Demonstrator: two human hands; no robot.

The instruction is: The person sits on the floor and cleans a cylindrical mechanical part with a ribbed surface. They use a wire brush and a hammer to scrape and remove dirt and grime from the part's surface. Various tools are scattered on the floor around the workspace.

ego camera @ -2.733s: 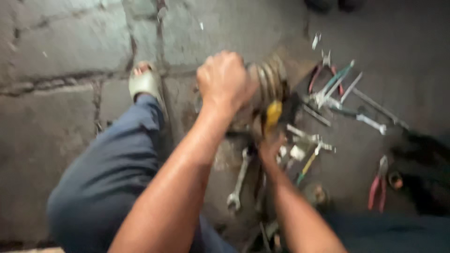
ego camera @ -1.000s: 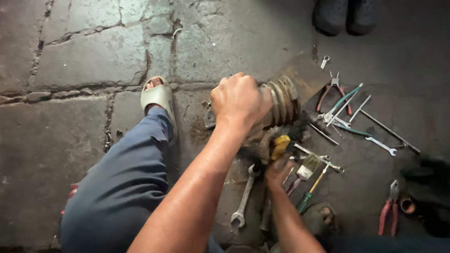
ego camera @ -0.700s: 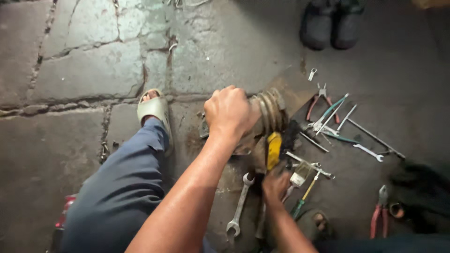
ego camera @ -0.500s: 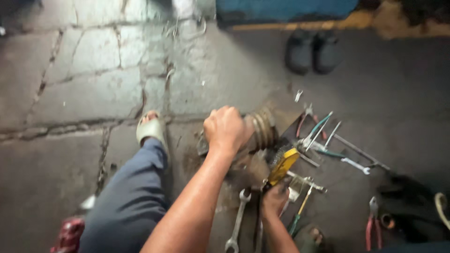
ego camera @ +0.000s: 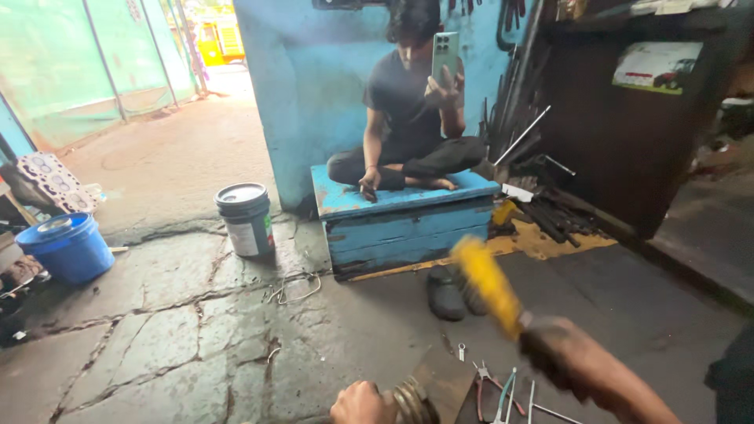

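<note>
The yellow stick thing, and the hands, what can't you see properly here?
Head view:
- Yellow-handled tool: motion-blurred; its working end cannot be made out.
- Right hand: blurred, fingers indistinct.
- Left hand: cut off by the bottom edge.
- Ridged metal part: cut off by the bottom edge.

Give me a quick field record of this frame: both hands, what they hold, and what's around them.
Left hand: at the bottom edge, gripping a ribbed metal part
Right hand: raised, blurred, gripping a yellow-handled tool
Floor by the hands: pliers and other small tools
Ahead: a person holding a phone sits cross-legged on a blue box
Left side: grey bucket, blue tub
By the box: dark shoes
</note>
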